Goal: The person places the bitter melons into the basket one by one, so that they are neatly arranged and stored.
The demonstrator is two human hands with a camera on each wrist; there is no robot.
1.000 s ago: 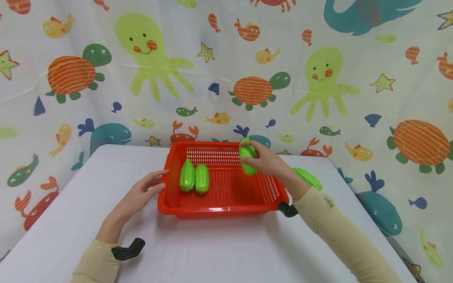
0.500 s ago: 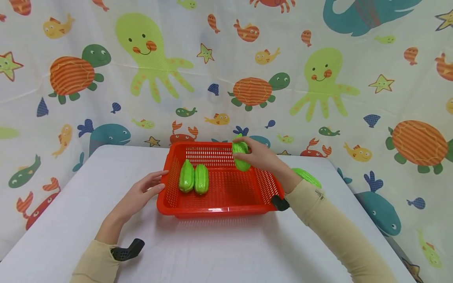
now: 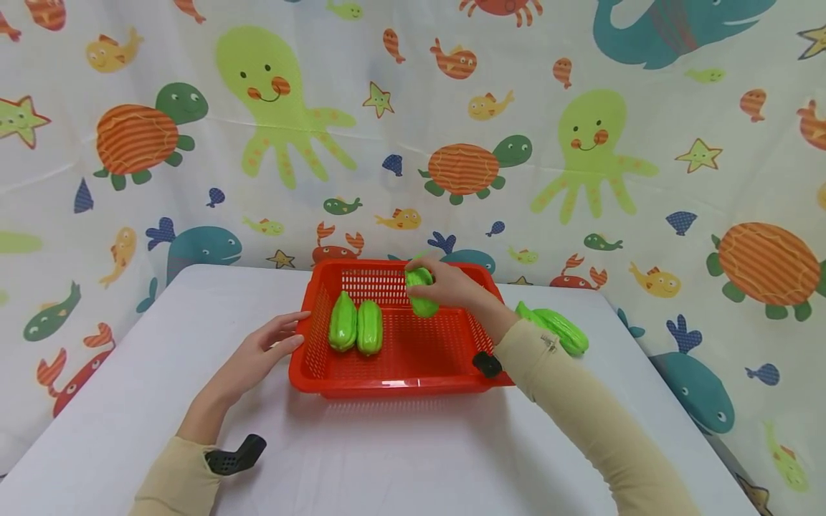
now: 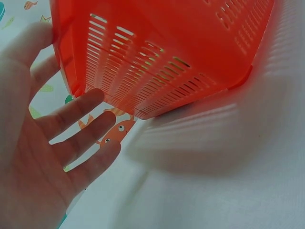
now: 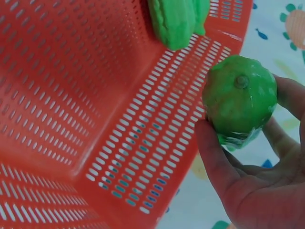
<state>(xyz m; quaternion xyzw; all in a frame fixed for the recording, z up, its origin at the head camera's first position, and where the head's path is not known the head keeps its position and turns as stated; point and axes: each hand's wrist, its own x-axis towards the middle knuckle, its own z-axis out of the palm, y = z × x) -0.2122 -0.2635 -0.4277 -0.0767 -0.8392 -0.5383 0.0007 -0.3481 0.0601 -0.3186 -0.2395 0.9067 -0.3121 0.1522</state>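
Observation:
Over the red plastic basket [image 3: 413, 387], my right hand [image 3: 448, 285] grips a glossy green bitter melon [image 3: 422, 297] between thumb and fingers. The right wrist view shows that bitter melon [image 5: 240, 98] end-on, with its stem nub facing the camera. Two more bitter melons, one pointed [image 3: 343, 324] and one blunter [image 3: 370, 330], lie side by side at the basket's left. My left hand [image 3: 261, 351] touches the basket's left rim with relaxed, spread fingers; its palm and fingers [image 4: 81, 117] show in the left wrist view.
On the white table [image 3: 387, 459], right of the basket, lie more green bitter melons [image 3: 563, 330], partly hidden by my right forearm. Behind the table hangs a curtain [image 3: 400, 86] printed with sea animals.
My right hand has carried the bitter melon leftward over the basket, from its right side toward the middle. The left hand has stayed at the rim.

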